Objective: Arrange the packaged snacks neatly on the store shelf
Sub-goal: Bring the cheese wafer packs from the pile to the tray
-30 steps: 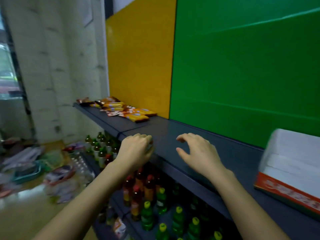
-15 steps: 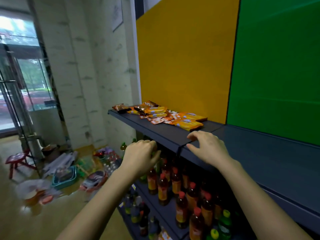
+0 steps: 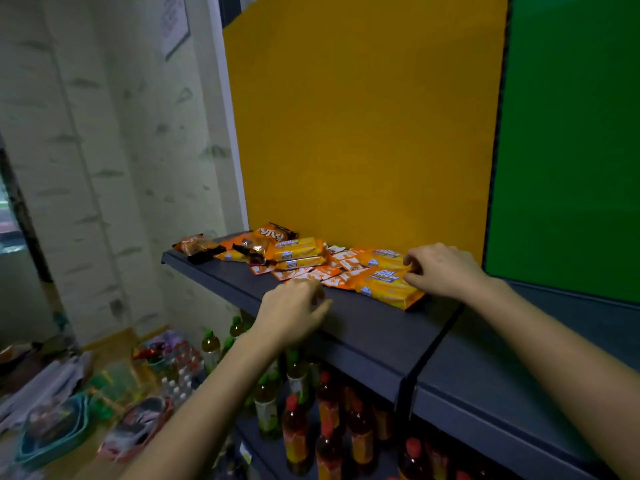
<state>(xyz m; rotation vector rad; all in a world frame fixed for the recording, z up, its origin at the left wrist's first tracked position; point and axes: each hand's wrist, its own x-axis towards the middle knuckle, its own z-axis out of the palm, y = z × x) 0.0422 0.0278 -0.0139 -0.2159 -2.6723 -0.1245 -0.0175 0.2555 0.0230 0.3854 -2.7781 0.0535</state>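
On the shelf point(image 3: 363, 327), by the yellow panel, snack packets point(image 3: 298, 249) lie jumbled. The right hand point(image 3: 445, 271) pinches the nearest orange packet point(image 3: 384, 285), probably to straighten it. The left hand point(image 3: 289, 308) hovers loosely curled, empty.

Drink bottles point(image 3: 294, 434) stand in rows; a teal basket point(image 3: 26, 452) lies on the floor point(image 3: 86, 469).

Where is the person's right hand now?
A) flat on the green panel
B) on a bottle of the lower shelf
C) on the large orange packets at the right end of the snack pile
C: the right hand has fingers and thumb on the large orange packets.
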